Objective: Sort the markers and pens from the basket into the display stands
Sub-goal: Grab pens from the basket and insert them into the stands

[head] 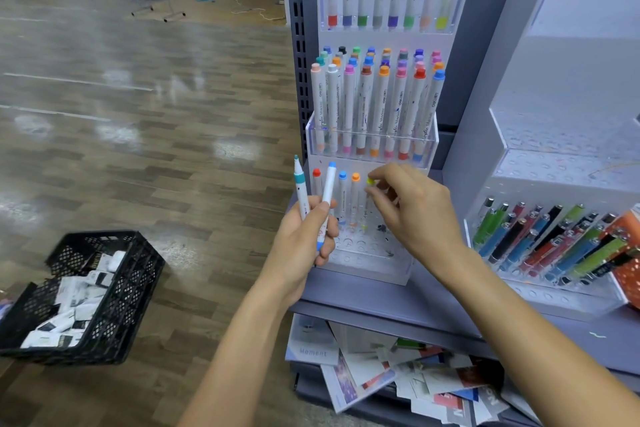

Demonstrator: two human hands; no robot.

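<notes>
- The left hand (304, 236) curls round two upright markers, a teal-capped marker (299, 184) and a blue-capped marker (328, 191), gripping them low on the barrels just in front of the clear stand (367, 263).
- The right hand (415, 211) pinches the cap end of a yellow-green marker (370, 181) standing in the stand's lowest tier, beside an orange-capped one.
- The markers look light, stiff and smooth, so probably slippery. A thumb-and-finger pinch near the cap should steer one straight into its hole.
- The right hand's fingers hide the upper barrel, and whether the tip is seated cannot be told.
- The black basket (138, 274) sits on the floor well to the left. Its contents are blurred pale packets, and no markers can be made out.
</notes>
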